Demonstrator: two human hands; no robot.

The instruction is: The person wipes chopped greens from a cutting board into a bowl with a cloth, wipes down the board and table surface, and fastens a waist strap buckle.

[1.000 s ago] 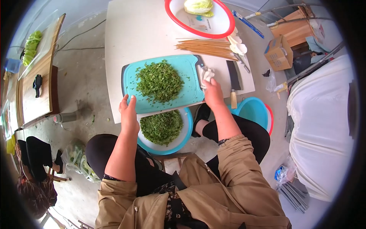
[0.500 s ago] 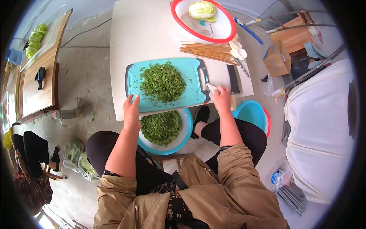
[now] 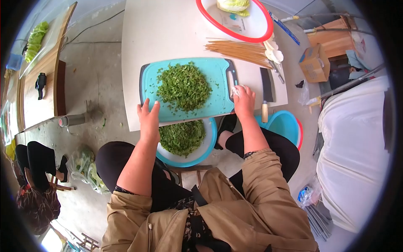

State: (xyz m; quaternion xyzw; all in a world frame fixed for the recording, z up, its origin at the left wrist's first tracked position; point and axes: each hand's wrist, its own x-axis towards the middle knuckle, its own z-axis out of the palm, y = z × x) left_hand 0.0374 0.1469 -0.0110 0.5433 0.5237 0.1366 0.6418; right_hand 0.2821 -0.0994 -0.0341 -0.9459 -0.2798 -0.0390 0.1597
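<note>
A turquoise cutting board with dark grey ends lies at the near edge of the white table, bearing a heap of chopped green herbs. My left hand is at the board's near left corner, fingers spread. At the right end handle, my right hand is closed on a crumpled white cloth, partly hidden by the fingers. Right of that hand lies a cleaver with a wooden handle, pointing toward me. Below the table edge, a blue-rimmed basin holds more chopped herbs.
Wooden skewers lie beyond the board, beside a red-rimmed basin containing a napa cabbage. A turquoise basin stands on the floor by my right knee. To the left are a wooden table and a seated person's legs.
The view has shifted slightly, so the things on the table's right appear further right. My right hand now covers more of the white cloth at the board's handle. My left hand stays at the corner.
</note>
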